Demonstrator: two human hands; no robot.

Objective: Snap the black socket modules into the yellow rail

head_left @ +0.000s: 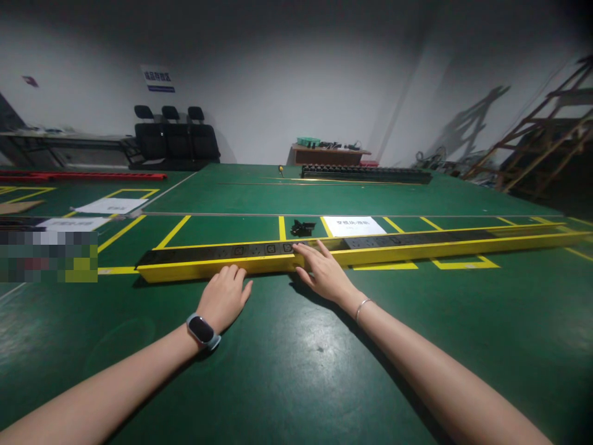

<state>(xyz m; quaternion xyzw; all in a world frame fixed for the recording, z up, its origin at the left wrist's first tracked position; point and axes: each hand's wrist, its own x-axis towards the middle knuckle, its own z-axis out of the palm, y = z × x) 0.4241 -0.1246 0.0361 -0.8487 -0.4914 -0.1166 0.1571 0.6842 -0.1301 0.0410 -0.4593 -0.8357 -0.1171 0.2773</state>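
A long yellow rail with black socket modules set in its top lies across the green table. My left hand rests against the rail's near side, left of the middle, its fingers bent loosely with the thumb apart and nothing in its grasp. Farther right, my right hand has its fingers spread over the rail, fingertips touching the end of a black module beside a gap in the row. Beyond the rail lie a small heap of black parts and a white printed sheet.
The green table has yellow tape outlines. At its back lies a black slotted strip. Red rails and paper sheets are at left. Black seats and a wooden frame stand beyond.
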